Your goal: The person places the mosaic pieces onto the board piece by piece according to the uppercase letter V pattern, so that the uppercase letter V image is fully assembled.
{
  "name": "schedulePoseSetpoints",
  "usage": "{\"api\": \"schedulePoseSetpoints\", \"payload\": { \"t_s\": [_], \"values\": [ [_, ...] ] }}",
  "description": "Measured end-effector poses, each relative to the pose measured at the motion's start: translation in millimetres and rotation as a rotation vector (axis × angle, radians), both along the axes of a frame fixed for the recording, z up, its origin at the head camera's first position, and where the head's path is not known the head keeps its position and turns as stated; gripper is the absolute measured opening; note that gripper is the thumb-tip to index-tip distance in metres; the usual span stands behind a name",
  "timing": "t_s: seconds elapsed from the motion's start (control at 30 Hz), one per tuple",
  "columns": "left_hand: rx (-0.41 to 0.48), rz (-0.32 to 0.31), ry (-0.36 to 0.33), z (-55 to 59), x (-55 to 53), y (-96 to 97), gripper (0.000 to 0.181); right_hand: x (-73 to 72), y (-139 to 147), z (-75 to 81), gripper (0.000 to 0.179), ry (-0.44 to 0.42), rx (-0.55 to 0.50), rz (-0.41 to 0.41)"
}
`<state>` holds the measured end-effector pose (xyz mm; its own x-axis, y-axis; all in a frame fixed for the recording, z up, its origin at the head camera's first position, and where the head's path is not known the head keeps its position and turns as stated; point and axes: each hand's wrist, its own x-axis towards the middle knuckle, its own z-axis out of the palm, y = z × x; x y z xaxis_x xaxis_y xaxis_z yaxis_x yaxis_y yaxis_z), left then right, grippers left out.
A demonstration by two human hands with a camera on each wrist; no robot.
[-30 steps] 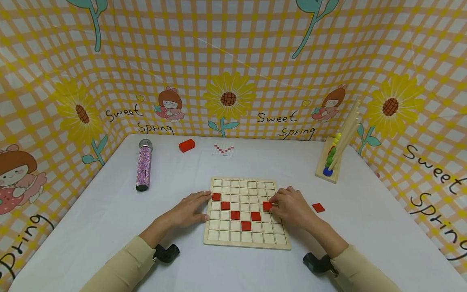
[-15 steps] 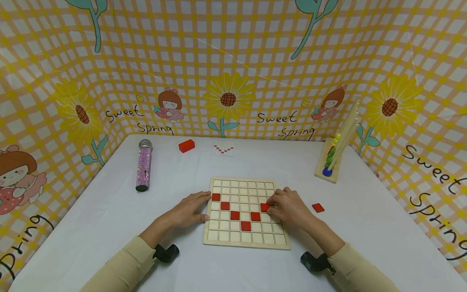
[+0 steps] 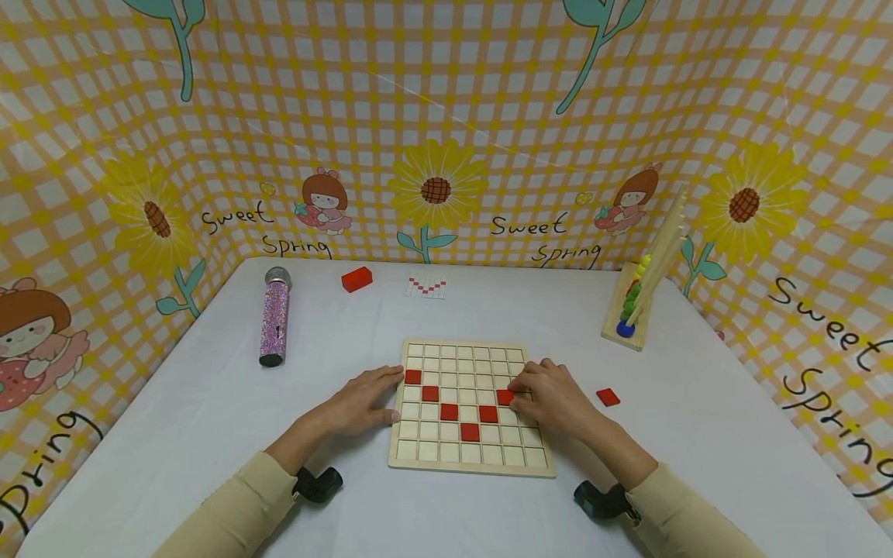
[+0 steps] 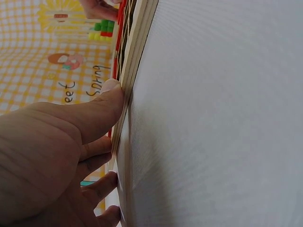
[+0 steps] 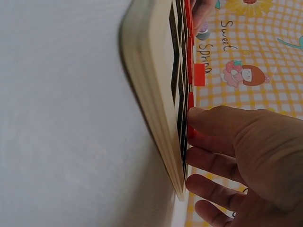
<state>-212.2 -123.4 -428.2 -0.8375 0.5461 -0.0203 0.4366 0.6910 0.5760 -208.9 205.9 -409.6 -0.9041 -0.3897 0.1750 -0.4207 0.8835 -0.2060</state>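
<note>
A light wooden grid board (image 3: 446, 459) lies on the white table, with several red square tiles (image 3: 449, 411) in its cells in a V-like pattern. My left hand (image 3: 359, 403) rests against the board's left edge, thumb and fingers spread; the left wrist view shows the thumb (image 4: 111, 97) on the rim. Over the board's right part, my right hand (image 3: 554, 395) pinches a red tile (image 3: 505, 397) between thumb and forefinger, up and right of another tile. In the right wrist view the thumb (image 5: 208, 122) touches that tile, close on the board. One loose red tile (image 3: 608, 397) lies right of the hand.
Behind the board lie a card (image 3: 426, 286) printed with a red V on a grid and a red block (image 3: 357, 279). A glittery microphone (image 3: 275, 322) is at the left. A wooden bead stand (image 3: 631, 310) with coloured beads stands at the back right.
My right hand has shifted slightly left with the red tile, which now sits closer to the lower tile beside it. My left hand and the board have stayed put.
</note>
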Motion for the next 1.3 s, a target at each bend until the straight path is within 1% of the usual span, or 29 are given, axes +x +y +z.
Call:
{"api": "schedulePoseSetpoints", "payload": {
  "t_s": [0.27, 0.53, 0.77, 1.0, 1.3],
  "values": [
    [0.001, 0.005, -0.006, 0.3, 0.7, -0.1, 0.069, 0.3, -0.1, -1.5, 0.017, 0.015, 0.003, 0.001],
    [0.000, 0.018, -0.016, 0.8, 1.2, 0.3, 0.069, 0.3, -0.6, -1.0, 0.020, 0.010, 0.011, -0.021],
    [-0.003, 0.017, -0.012, 0.6, 1.0, -0.1, 0.069, 2.2, 1.9, 2.7, 0.021, 0.014, 0.015, -0.039],
    [0.003, 0.003, -0.003, 1.4, 1.3, -0.5, 0.069, 2.1, 13.4, 3.4, 0.024, 0.050, 0.011, -0.057],
    [0.008, 0.005, -0.002, 1.0, 1.3, 0.0, 0.069, 4.6, 30.6, 5.3, 0.028, 0.076, -0.012, -0.071]
  ]
}}
